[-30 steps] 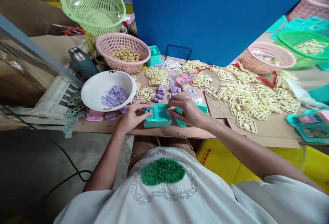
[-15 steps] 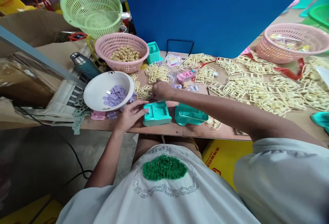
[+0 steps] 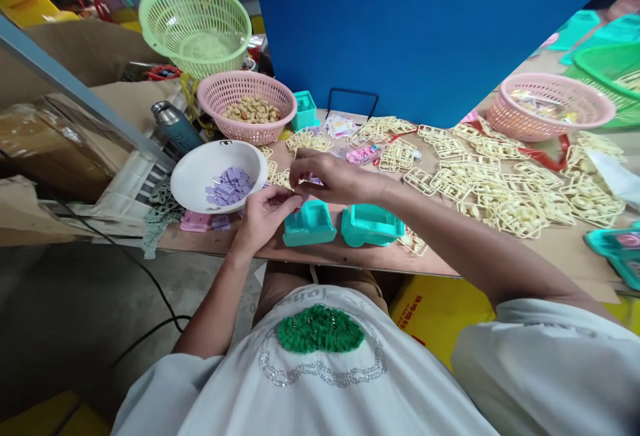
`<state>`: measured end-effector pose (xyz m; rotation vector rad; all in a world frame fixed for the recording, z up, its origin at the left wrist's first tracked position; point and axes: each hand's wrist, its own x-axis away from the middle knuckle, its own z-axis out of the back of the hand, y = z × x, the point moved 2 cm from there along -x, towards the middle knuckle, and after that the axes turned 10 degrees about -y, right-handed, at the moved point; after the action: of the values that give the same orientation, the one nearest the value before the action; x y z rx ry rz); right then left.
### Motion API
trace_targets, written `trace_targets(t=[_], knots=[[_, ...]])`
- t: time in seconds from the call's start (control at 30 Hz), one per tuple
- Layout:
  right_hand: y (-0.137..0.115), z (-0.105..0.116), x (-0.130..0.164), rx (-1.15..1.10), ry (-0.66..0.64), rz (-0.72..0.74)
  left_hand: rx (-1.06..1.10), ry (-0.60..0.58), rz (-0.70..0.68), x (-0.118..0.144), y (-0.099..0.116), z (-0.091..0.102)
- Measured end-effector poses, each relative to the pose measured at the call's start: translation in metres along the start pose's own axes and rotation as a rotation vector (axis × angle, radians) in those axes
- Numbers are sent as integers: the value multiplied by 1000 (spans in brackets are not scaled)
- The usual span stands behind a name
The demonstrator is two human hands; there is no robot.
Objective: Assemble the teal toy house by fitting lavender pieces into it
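Observation:
My left hand [image 3: 270, 215] and my right hand [image 3: 323, 176] meet above the left teal plastic box [image 3: 311, 226], thumbs and fingers pinched together. Whatever is between the fingertips is too small and too hidden to name. A second teal plastic box [image 3: 374, 226], its top side hollow, stands just to the right on the table edge. Left of my left hand is a white bowl [image 3: 185, 179] holding light purple plastic pieces [image 3: 230, 186]. Cream plastic frames [image 3: 281, 176] lie behind the hands, partly covered by them.
Many cream part frames [image 3: 495, 189] spread over the table's right side. A pink basket [image 3: 210, 99] of small tan pieces stands behind the bowl, near a steel-topped flask [image 3: 175, 126]. Another pink basket [image 3: 505, 113] is at the right. A tall blue panel [image 3: 400, 36] rises at the back.
My right hand has come back from the cream frames toward me and met my left hand. My left hand has lifted off the left teal box's side and moved right. The view has shifted slightly.

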<state>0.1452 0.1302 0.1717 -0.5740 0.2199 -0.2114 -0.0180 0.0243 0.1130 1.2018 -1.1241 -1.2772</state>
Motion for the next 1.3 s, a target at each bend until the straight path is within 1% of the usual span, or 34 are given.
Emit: trace_targets(t=[0.07,0.1,0.13,0.2,0.3,0.37,0.5,0.6,0.67,0.73,0.77,0.8,0.87,0.93,1.03,1.17,1.3], knots=[[-8,-3,10,-44,254,-50,277,47,53,1,-5,-4],[-11,-8,16,-56,343,-49,385,54,71,3,-8,-5],[-14,-14,22,-64,389,-32,467,49,89,5,-10,-7],[-17,-27,30,-69,413,18,554,23,122,9,-13,-9],[-19,-43,37,-43,427,47,581,-3,160,14,-14,-11],[-20,-48,37,-33,444,37,578,-6,164,15,-14,-13],[-23,-48,37,-70,485,17,563,-22,143,16,-9,-17],[-23,-49,40,-143,516,-49,504,-26,97,19,-6,-18],[-17,-50,44,-257,552,-131,374,29,36,22,-7,-14],[-8,-51,49,-403,600,-217,202,83,-4,25,-15,-7],[-4,-52,51,-470,620,-257,126,79,-3,26,-20,-3],[0,-53,54,-525,635,-291,70,51,10,26,-27,1],[5,-56,57,-611,646,-333,21,-48,43,23,-41,6],[5,-61,58,-687,634,-345,7,-135,53,18,-52,10],[3,-71,57,-767,625,-327,-39,-175,32,11,-58,13],[5,-86,55,-822,662,-336,-112,-126,3,8,-57,14],[3,-99,53,-857,620,-369,-171,-78,-44,8,-57,13]])
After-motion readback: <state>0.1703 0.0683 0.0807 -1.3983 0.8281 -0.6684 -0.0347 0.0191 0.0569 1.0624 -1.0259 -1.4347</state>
